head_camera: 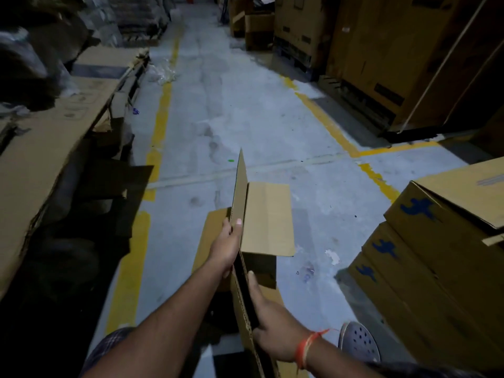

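From the head view, your way down the aisle is hemmed in on both sides. On your right a stack of closed cartons (436,255) with blue printed marks stands just beside the work, its corners square and its top flap slightly lifted. On your left, long flattened cardboard sheets (41,148) lie piled, scuffed and torn at the edges. Farther off on the right, tall cartons (381,50) line the wall. The floor (245,105) is grey, blotchy concrete, and worn yellow lines (161,118) mark the lane. A crumple of clear plastic wrap (161,72) sits on the left line. A grey perforated shoe (360,342) shows by your right wrist.

The cardboard box (270,219) is low in the middle, in front of you and off the floor. It is plain brown corrugated board, half collapsed, with one panel standing on edge and a flap lying flat to the right. Your left hand (227,246) curls round the upright panel with the thumb on its near face. Your right hand (272,328), with an orange thread (308,347) at the wrist, grips the box's near edge.
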Available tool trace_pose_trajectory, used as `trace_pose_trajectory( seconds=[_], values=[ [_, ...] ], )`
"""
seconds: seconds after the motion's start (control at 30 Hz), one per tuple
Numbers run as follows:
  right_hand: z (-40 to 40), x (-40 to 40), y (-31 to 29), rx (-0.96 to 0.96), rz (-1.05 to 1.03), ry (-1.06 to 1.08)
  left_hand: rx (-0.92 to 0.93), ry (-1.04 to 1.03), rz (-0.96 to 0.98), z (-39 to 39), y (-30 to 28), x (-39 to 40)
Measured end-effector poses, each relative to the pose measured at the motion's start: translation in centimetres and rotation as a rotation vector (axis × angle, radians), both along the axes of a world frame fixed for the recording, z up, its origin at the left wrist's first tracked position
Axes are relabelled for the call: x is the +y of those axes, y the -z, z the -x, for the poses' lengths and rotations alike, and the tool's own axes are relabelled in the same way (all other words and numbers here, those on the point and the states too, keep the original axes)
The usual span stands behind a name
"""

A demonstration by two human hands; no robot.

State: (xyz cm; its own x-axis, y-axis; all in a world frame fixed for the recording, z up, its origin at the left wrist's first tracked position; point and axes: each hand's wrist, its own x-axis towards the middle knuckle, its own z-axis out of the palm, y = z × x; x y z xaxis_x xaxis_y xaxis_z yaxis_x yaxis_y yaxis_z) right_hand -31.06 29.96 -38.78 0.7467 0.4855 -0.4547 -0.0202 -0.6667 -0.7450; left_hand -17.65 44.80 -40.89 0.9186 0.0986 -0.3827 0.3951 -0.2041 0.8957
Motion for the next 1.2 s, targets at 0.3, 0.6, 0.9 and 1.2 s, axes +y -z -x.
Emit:
trace_pose_trajectory(
  seconds=[0.3,0.6,0.9,1.2],
  values=[
    [0.9,1.1,1.1,0.051,-0.071,-0.022,-0.017,-0.048,-0.444,0.9,1.2,-0.4],
    [0.0,-0.8,0.9,-0.124,-0.066,0.033,-0.140,0.091,0.199,-1.9,1.6,2.2],
    [-3.1,-1.0,5.2,-0.162,0.058,0.218,-0.103,0.024,-0.057,-3.2,3.6,7.8],
    [-9.0,-8.1,16.3,0.049,0.352,0.394,0.029,0.026,-0.439,-5.8,13.1,6.8]
  ],
)
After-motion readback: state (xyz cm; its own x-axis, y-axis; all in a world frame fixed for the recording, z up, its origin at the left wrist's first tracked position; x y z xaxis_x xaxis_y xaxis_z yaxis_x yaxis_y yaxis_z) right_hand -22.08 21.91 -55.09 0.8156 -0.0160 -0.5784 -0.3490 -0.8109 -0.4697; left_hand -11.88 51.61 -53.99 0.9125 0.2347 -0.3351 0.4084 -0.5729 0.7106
